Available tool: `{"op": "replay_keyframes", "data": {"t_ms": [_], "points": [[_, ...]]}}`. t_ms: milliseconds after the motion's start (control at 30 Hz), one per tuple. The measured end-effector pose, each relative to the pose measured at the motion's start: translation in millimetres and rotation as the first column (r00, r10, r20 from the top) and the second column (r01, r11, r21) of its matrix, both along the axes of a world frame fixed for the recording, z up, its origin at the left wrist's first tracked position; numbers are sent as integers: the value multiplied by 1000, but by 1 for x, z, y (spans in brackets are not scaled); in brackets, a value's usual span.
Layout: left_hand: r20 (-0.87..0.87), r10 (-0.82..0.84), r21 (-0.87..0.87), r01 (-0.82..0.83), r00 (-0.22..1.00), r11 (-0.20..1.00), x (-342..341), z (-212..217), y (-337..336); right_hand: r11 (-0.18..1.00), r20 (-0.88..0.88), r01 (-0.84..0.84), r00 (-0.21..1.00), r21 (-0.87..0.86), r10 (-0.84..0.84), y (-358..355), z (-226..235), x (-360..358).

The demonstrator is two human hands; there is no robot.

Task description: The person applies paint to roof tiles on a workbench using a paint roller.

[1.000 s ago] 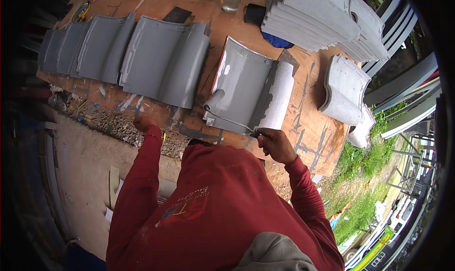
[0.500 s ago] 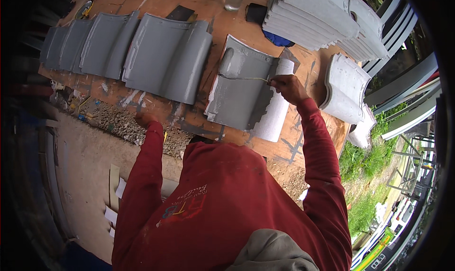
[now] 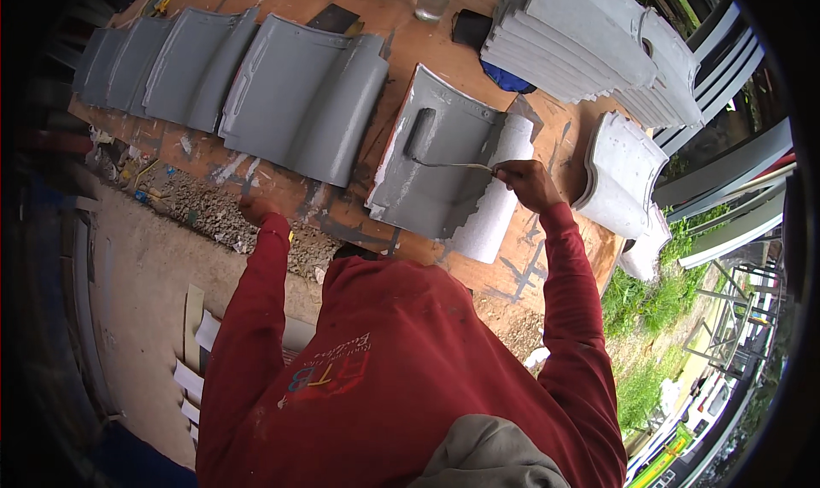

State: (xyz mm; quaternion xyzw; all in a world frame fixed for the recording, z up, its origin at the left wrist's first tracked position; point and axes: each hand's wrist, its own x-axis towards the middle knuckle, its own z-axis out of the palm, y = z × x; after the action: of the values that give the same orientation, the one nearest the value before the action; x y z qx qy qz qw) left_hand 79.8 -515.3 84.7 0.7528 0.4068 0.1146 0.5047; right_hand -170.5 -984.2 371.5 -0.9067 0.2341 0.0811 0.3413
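In the head view, the right hand (image 3: 528, 183), right of centre in the frame, is closed around the thin handle of a paint roller (image 3: 420, 133), whose grey sleeve lies to the hand's left, up on the half-painted roof tile (image 3: 431, 181) at frame centre. That tile rests on the wooden table (image 3: 547, 257), its right edge still white just beside the knuckles. The left hand (image 3: 254, 208) sits at the table's near edge, left of centre, below a row of grey painted tiles (image 3: 299, 95); whether its fingers hold anything cannot be told.
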Motion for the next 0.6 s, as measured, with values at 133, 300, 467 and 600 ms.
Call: {"op": "replay_keyframes", "data": {"t_ms": [133, 300, 467, 600], "points": [[30, 20, -38, -19, 999, 999, 4, -22, 0, 999, 64, -37, 997, 32, 35, 1, -8, 4], [88, 0, 22, -2, 996, 1000, 4, -23, 6, 997, 50, -6, 999, 70, 2, 5, -8, -6], [36, 23, 43, -25, 999, 999, 1, -16, -2, 992, 57, -40, 998, 116, 34, 11, -13, -7], [18, -10, -53, 11, 1000, 999, 2, -15, 3, 992, 63, -52, 997, 116, 45, 19, -12, -2]]}}
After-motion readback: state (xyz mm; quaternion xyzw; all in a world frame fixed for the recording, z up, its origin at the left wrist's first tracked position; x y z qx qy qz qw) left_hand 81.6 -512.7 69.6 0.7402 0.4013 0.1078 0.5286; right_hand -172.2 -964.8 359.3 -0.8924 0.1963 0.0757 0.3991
